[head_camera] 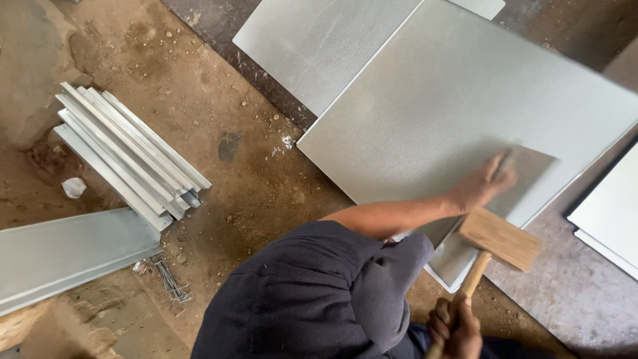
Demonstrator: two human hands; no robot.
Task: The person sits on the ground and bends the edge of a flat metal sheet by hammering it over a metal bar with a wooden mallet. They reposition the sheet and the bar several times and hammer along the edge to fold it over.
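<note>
Hammering a folded metal sheet on the ground

The left hand (488, 181) presses flat on the metal sheet (465, 106), pinning it to the dirt floor (219, 126), while the right hand (455, 328) grips the wooden mallet (500, 239) raised over its folded edge.

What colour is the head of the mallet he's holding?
The mallet head is light brown bare wood, seen best in the head view; the right hand grips its handle.

Bundle of folded metal strips (129, 153) lying on the dirt floor (219, 80) toward its left edge, with a long flat metal channel (70, 252) just below it. A cluster of nails (169, 282) lies near the channel's right end; a crumpled white scrap (74, 187) lies left of the bundle.
</note>
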